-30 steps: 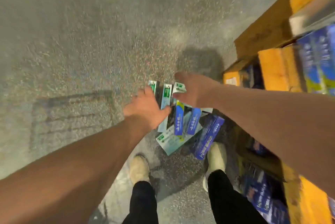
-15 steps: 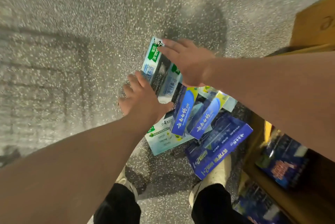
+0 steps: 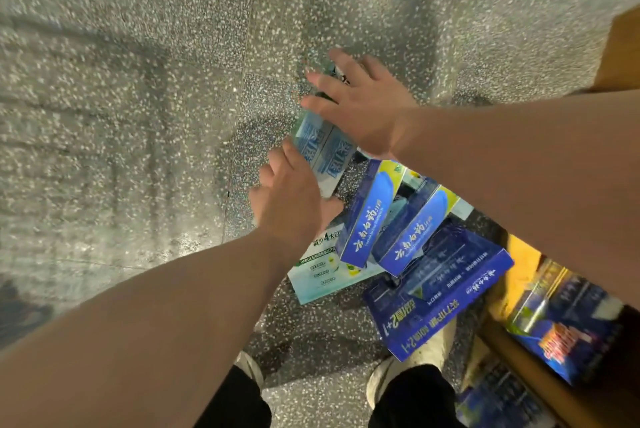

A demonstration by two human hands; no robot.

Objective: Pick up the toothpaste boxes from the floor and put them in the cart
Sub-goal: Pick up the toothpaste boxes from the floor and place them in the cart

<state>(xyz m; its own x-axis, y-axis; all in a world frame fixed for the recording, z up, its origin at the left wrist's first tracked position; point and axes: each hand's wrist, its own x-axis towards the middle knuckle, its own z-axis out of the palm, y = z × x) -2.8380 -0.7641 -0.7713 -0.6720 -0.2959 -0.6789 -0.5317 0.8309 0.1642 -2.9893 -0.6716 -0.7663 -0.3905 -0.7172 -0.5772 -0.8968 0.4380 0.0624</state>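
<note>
Both hands bracket a pair of pale blue toothpaste boxes [image 3: 323,150] on the speckled floor [image 3: 138,115]. The right hand [image 3: 360,105] lies spread flat over their far end, while the left hand [image 3: 294,209] touches their near end, fingers nearly straight and gripping nothing. At five o'clock from the hands, two dark blue boxes [image 3: 367,219] lie partly over a pale green pack [image 3: 322,271], beside a large blue pack [image 3: 443,296], with stocked yellow shelving [image 3: 519,254] at four o'clock.

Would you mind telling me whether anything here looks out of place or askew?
Yes: toothpaste boxes lie jumbled on the floor; two dark blue boxes lean crosswise over a green-and-white pack, and a large blue pack sits skewed beside them.
</note>
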